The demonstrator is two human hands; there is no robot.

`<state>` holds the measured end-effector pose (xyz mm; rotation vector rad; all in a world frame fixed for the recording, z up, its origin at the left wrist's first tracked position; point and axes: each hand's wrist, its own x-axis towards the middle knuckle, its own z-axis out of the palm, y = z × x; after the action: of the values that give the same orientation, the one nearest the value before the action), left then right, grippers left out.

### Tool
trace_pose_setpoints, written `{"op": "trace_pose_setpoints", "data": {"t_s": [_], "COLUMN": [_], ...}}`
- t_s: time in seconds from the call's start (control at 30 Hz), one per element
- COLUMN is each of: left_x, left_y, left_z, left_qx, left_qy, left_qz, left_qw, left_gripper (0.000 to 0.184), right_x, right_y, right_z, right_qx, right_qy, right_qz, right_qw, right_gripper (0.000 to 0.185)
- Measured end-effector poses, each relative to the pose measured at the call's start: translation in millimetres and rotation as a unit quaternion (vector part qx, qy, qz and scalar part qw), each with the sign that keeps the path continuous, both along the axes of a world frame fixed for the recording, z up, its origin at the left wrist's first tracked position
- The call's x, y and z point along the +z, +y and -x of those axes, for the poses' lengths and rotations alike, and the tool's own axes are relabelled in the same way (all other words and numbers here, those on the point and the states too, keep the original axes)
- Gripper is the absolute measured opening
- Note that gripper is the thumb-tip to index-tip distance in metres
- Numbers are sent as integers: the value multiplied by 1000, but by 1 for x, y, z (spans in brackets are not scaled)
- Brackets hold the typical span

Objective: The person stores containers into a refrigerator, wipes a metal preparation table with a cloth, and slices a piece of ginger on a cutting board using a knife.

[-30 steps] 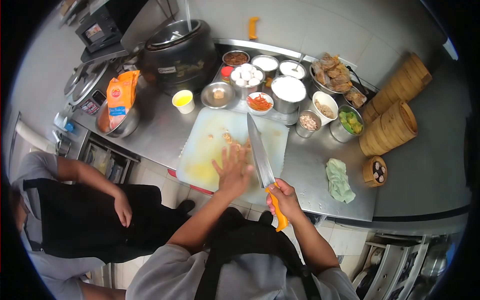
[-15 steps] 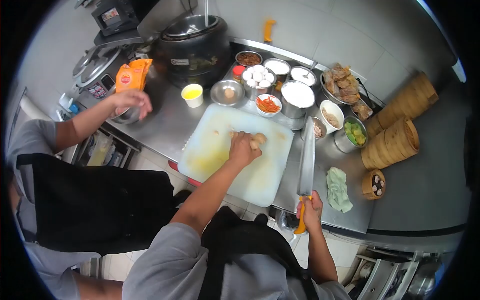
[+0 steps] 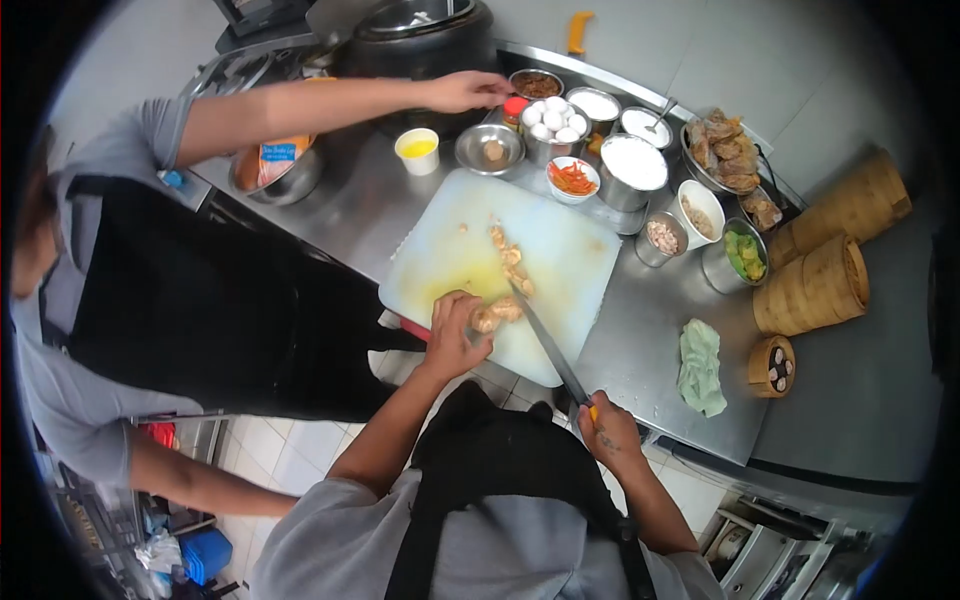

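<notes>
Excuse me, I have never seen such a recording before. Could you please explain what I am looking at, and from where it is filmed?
There is no machine here: you see a person's own two bare hands. The camera is worn on their head and looks forward and down. The right hand holds a knife by its orange handle. The left hand curls around one end of some brown food on a white cutting board. The board lies on a metal counter. Behind it are containers, including red strips in a bowl; a green cloth and bamboo steamers are to the right. The other hand, reaching in from the left, belongs to a co-worker.
</notes>
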<state>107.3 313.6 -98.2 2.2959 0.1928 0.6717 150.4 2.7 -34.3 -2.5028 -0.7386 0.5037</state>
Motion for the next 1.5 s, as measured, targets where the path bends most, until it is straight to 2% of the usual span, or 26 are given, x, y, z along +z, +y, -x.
{"op": "trace_pose_setpoints", "data": {"t_s": [0.07, 0.27, 0.53, 0.7, 0.77, 0.93, 1.0, 1.03, 1.07, 1.1, 1.2, 1.27, 1.4, 1.5], "left_x": [-4, -2, -3, -1, -4, -3, 4, 5, 3, -2, -13, -16, -19, -16], "left_y": [-3, -10, -11, -11, -12, -12, -5, -2, -1, 3, 3, 1, 2, 7], "left_z": [2, -7, -8, -10, -8, -6, -6, -2, 1, 0, -2, -7, -18, -19], "left_qx": [51, 69, 80, 74, 73, 86, 71, 54, 58, 46, 40, 68, 72, 31], "left_qy": [-23, 13, 11, 12, 12, 23, 19, 20, 26, 34, 56, 72, 29, 78], "left_qz": [-31, -39, -23, -22, -9, -5, -20, -32, -32, -9, 23, 39, 4, -30], "left_qw": [998, 997, 996, 997, 997, 996, 997, 998, 997, 998, 997, 994, 997, 996], "left_gripper": [49, 30, 29, 30, 30, 31, 32, 32, 32, 34, 35, 34, 34, 35], "right_x": [9, 24, 52, 63, 46, -19, -16, -18, -22, -24, -22, -24, -7, 10], "right_y": [6, 18, 30, 46, 51, 80, 91, 90, 85, 82, 77, 73, 65, 63], "right_z": [1, -13, -25, -38, -46, -56, -56, -56, -58, -61, -65, -66, -54, -36], "right_qx": [22, 135, 186, 222, 258, 238, 179, 185, 163, 141, 91, 84, 106, 121], "right_qy": [-12, -118, -94, -44, -40, -21, 26, 30, 31, 32, 10, -5, -25, -23], "right_qz": [10, 57, 153, 157, 127, 104, 116, 116, 88, 60, 83, 81, 68, 60], "right_qw": [1000, 982, 966, 961, 957, 965, 977, 975, 982, 988, 992, 993, 992, 991], "right_gripper": [18, 16, 14, 14, 17, 17, 17, 17, 17, 18, 21, 22, 19, 16]}}
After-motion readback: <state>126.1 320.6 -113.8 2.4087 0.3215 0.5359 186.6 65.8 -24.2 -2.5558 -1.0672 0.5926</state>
